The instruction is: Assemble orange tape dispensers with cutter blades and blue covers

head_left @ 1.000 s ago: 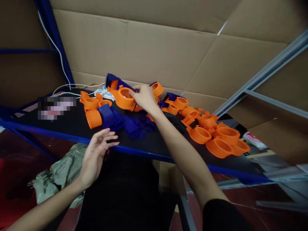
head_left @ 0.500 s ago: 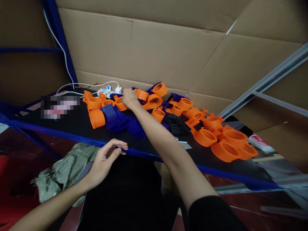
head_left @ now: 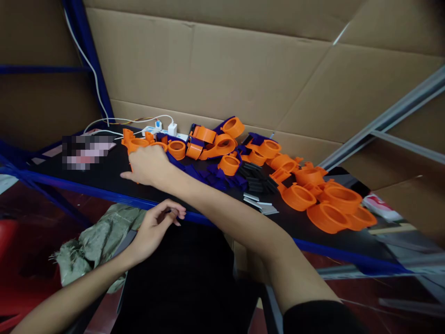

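2 hands (head_left: 148,164), 1 power strip (head_left: 158,131).

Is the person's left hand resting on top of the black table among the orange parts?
No, the left hand hangs empty at the table's blue front edge, while only the right hand reaches the orange parts.

No text, label or number reads clearly here; the flat item (head_left: 85,150) at the counter's (head_left: 104,178) far left is blurred, so its print stays illegible.
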Demonstrator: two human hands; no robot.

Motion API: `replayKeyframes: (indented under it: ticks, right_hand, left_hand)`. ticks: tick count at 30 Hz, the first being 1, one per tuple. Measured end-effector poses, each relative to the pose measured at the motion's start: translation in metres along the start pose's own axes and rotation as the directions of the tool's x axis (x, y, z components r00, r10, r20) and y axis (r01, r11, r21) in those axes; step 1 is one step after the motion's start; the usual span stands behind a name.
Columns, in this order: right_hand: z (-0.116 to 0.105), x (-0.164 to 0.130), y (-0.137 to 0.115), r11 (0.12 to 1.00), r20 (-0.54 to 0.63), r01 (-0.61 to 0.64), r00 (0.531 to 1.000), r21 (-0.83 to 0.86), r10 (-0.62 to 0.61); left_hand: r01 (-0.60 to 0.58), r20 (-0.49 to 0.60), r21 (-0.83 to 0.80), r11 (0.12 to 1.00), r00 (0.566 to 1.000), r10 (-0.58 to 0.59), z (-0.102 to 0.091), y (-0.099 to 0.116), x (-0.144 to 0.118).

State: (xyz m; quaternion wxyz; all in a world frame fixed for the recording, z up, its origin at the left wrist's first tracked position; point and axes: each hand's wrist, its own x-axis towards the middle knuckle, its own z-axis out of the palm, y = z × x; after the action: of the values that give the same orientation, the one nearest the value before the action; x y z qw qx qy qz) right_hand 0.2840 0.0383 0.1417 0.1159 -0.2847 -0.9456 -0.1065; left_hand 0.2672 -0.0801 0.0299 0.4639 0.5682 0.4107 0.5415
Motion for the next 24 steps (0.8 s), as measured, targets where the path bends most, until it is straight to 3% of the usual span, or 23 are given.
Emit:
replayKeyframes:
  ticks: [4, 10, 13, 16, 19, 21, 22, 24]
  right_hand:
    - [0.007, -0.007, -0.015, 1.0, 0.006, 0.006, 1.0, -0.01, -0.005]
    - [-0.001, -0.017, 0.0, 0.985, -0.142, -0.125, 0.98, 0.121, 0.142]
    - [-0.008, -0.031, 0.019, 0.934, -0.216, -0.191, 0.941, 0.302, 0.262]
    - [-0.014, -0.061, 0.04, 0.81, -0.26, -0.196, 0.883, 0.552, 0.391]
    - [-0.017, -0.107, 0.052, 0.573, -0.158, -0.223, 0.827, 0.789, 0.54]
    - [-0.015, -0.139, 0.051, 0.296, 0.05, -0.267, 0.813, 0.917, 0.581]
    - [-0.012, -0.154, 0.048, 0.128, 0.19, -0.306, 0.816, 0.943, 0.547]
    - [-0.002, -0.177, 0.037, -0.212, 0.466, -0.417, 0.821, 0.884, 0.33]
  left_hand:
    - [0.008, 0.003, -0.015, 1.0, 1.0, -0.008, 0.0, -0.002, 0.0]
    - [0.061, 0.018, -0.05, 0.997, 0.998, -0.06, -0.002, -0.008, 0.003]
    - [0.082, -0.019, -0.15, 0.985, 0.996, -0.086, -0.003, -0.013, 0.004]
    - [0.061, -0.118, -0.322, 0.945, 0.988, -0.104, -0.004, -0.015, 0.005]
    - [-0.021, -0.199, -0.476, 0.879, 0.976, -0.085, -0.004, -0.01, 0.006]
    - [-0.067, -0.216, -0.545, 0.836, 0.974, -0.063, -0.003, -0.004, 0.006]
    - [-0.075, -0.212, -0.567, 0.82, 0.976, -0.057, -0.002, -0.002, 0.005]
    - [-0.094, -0.193, -0.588, 0.803, 0.981, -0.026, 0.0, 0.001, 0.004]
